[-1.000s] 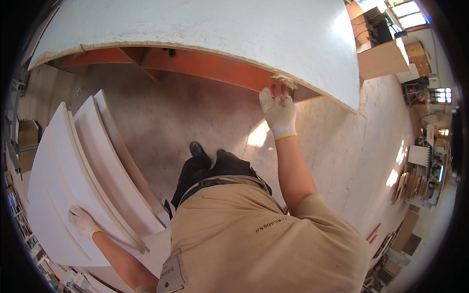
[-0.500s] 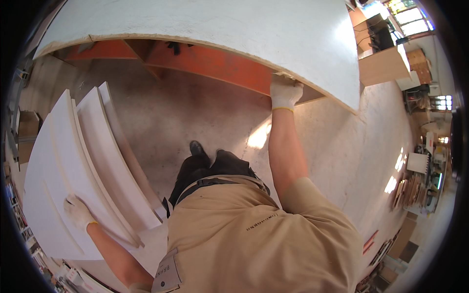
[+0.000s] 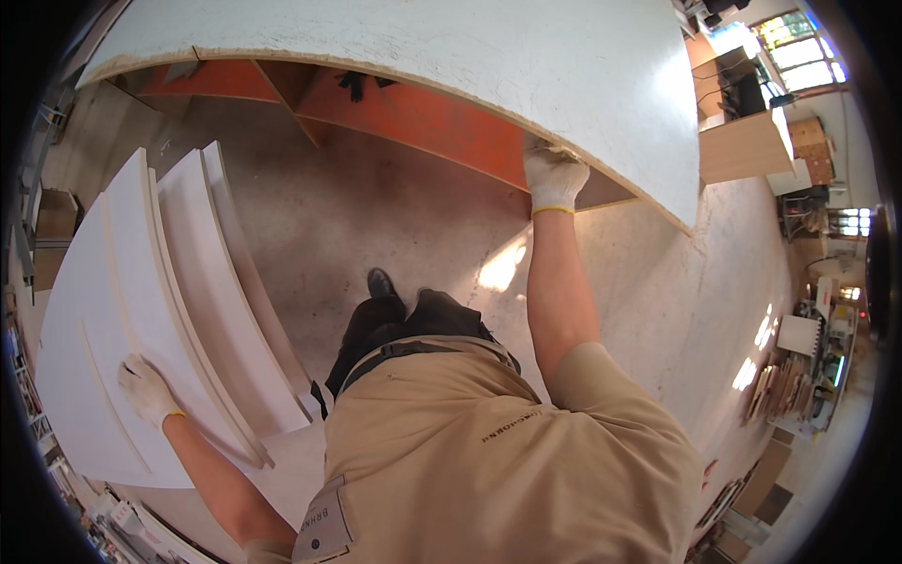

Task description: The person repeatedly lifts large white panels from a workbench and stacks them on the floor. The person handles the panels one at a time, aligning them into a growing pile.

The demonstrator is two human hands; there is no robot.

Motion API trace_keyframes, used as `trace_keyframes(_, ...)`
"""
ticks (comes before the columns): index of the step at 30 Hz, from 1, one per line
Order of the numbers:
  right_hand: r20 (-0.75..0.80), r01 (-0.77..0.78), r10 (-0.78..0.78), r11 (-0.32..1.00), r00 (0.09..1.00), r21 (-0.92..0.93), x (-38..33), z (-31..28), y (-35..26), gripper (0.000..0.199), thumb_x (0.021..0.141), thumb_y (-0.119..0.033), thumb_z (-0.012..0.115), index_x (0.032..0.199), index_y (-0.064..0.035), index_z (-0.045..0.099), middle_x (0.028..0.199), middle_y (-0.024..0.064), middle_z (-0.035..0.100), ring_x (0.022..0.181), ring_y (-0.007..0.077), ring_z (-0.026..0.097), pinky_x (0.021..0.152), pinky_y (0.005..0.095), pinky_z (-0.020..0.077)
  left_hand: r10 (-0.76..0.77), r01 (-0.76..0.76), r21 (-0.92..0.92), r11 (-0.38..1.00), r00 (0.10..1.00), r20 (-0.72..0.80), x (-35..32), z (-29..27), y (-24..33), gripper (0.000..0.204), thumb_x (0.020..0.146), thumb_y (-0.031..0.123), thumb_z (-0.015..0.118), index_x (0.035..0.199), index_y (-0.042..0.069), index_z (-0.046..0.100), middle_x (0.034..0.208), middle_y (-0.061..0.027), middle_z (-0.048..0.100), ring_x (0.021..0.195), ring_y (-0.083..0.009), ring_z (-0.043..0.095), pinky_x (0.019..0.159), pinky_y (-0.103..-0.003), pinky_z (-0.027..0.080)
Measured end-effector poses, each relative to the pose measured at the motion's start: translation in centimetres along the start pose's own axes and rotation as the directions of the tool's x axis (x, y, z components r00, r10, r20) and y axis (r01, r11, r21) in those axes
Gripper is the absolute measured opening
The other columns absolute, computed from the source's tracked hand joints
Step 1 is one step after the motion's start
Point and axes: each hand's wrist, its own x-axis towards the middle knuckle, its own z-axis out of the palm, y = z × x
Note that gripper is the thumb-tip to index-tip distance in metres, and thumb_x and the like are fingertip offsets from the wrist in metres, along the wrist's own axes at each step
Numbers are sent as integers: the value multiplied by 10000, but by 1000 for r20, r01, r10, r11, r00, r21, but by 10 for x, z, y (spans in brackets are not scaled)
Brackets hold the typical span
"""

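Head view: right hand grips tabletop edge (left hand spread on white panel).

Bare concrete floor with sun patches. Bright windows far right. Wooden cabinet and stacked boards nearby.

Floor: bare concrete, dusty, w/ sun patches at centre and right. Stack of white panels stands on edge on it at left, leaning. Orange frame rests on it ahead, carrying a big white board. Person's black shoe planted btwn the two.
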Motion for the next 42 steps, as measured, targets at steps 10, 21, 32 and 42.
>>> trace_keyframes(10, 123, -167, 175, 983, 977, -73, 44, -40, -32, 222, 1097, -233, 456, 1139, -58, 586, 1074, 137, 628, 907, 278, 642, 800, 442, 621, -16, 16, 12, 1000, 1000, -8, -5, -6, 5, 703, 1093, 579, 405, 1501, 39, 596, 1528, -226, 589, 1405, -417, 546, 1169, -501, 444)
trace_keyframes(21, -287, -84, -93, 833, 953, -547, 3, -97, -32, 268, 1078, -259, 506, 1157, -46, 649, 1169, 124, 690, 1107, 304, 675, 1027, 488, 541, -14, 13, -44, 999, 999, -31, 5, 4, -7, 657, 1096, 546, 431, 1472, 42, 621, 1498, -231, 610, 1388, -428, 552, 1154, -508, 453)
trace_keyframes(32, 652, 935, 672, -220, 351, -277, -87, 79, 43, 390, 842, 69, 699, 1212, -47, 740, 1143, 167, 735, 1101, 340, 723, 916, 435, 604, -77, 77, -9, 997, 997, -8, -10, -41, 10, 466, 1060, 381, 517, 1296, 21, 697, 1380, -274, 641, 1287, -436, 607, 1087, -524, 489)
trace_keyframes(42, 276, 442, 448, -893, 850, 88, 0, 147, 134, 617, 1134, -351, 381, 1653, -17, 398, 1751, 182, 338, 1653, 351, 212, 1360, 446, 172, -52, 47, -51, 998, 992, -112, 51, -8, 21, 582, 1080, 463, 501, 1426, 6, 603, 1483, -234, 572, 1403, -396, 498, 1210, -553, 339)
